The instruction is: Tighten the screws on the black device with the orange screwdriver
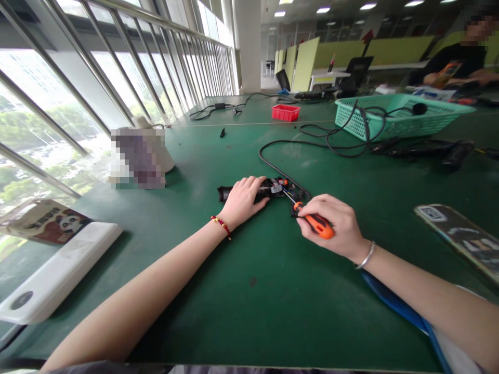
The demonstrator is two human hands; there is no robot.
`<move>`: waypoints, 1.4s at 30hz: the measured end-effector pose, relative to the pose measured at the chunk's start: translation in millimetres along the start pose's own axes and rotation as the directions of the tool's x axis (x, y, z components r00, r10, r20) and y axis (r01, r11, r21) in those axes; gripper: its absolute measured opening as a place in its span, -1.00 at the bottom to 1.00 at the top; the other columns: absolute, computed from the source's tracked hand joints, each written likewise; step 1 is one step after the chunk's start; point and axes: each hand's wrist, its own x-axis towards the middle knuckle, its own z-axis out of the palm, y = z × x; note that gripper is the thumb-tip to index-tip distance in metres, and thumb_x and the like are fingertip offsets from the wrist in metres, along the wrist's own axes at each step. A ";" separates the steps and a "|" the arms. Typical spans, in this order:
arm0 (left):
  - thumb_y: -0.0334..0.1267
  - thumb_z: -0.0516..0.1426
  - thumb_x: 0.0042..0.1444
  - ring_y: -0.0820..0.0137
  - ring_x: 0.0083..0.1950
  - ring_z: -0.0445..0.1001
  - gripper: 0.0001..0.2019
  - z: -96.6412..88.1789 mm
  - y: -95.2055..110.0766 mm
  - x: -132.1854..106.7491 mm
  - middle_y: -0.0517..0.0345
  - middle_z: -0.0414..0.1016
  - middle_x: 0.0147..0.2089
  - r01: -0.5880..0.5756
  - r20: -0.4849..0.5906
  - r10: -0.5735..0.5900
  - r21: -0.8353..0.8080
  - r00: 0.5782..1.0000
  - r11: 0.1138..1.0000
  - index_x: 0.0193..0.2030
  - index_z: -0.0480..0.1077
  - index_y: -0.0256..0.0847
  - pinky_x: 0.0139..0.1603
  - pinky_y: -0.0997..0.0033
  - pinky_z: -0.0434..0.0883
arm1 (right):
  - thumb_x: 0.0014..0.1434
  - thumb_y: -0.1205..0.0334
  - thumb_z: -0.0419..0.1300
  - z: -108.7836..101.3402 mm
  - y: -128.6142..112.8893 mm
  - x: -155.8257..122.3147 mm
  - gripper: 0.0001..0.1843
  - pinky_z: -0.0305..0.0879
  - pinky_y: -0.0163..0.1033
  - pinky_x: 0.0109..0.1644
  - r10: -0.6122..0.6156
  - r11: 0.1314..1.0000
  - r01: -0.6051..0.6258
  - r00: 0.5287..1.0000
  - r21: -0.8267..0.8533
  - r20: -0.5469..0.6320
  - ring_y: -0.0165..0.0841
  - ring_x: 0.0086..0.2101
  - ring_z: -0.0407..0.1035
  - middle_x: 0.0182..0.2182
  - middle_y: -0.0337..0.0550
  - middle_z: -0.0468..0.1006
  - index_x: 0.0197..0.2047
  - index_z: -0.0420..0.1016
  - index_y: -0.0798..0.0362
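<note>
My left hand (246, 200) is wrapped over a black cylindrical device (225, 194) lying on the green table, pressing it down. At its right end the housing is open, and a grey part, an orange piece and thin wires show there. A black cable runs from this end across the table. My right hand (331, 223) grips an orange-and-black screwdriver (322, 227). Its shaft slants up and left, with the tip at the open end of the device. Whether the tip sits in a screw is too small to tell.
Further back stand a small red basket (286, 112) and a green basket (405, 117) with black cable over its rim. A phone (460, 236) lies at right, a white power bank (62, 272) at left. A person (452, 62) sits far right.
</note>
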 end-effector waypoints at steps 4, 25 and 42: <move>-0.08 -0.03 0.28 0.17 0.07 0.37 -0.52 -3.9 1.0 1.3 -0.07 0.42 0.07 0.051 0.079 -0.055 0.043 0.995 0.998 0.25 0.16 -0.32 0.11 0.18 0.30 | 0.04 0.39 0.21 2.1 -3.7 0.6 -0.91 0.41 -0.22 -0.26 -0.115 0.993 0.109 0.986 0.049 0.125 -0.45 -0.53 0.31 -0.57 -0.30 0.47 -0.40 0.41 0.02; 0.18 0.03 -0.10 0.24 -0.28 0.51 -0.50 -96.6 -101.6 3.5 0.07 0.55 -0.28 0.560 0.640 -0.581 0.271 0.503 0.783 -0.30 0.48 -0.22 -0.38 0.44 0.34 | 0.07 0.34 0.21 2.5 -4.5 -1.9 -0.97 0.32 -0.29 -0.34 -0.124 0.981 0.053 0.914 0.189 0.387 -0.45 -0.51 0.33 -0.52 -0.27 0.51 -0.37 0.48 0.05; -0.08 0.21 -0.06 0.00 0.03 0.45 -0.45 -114.8 -98.9 -1.4 -0.30 0.45 0.05 0.632 0.272 -0.850 0.574 0.451 0.520 0.03 0.37 -0.40 -0.15 0.21 0.43 | 0.09 0.32 0.21 3.4 -2.1 -4.0 -0.96 0.30 -0.30 -0.36 -0.119 0.982 0.045 0.903 0.184 0.412 -0.45 -0.50 0.35 -0.50 -0.27 0.54 -0.34 0.48 0.05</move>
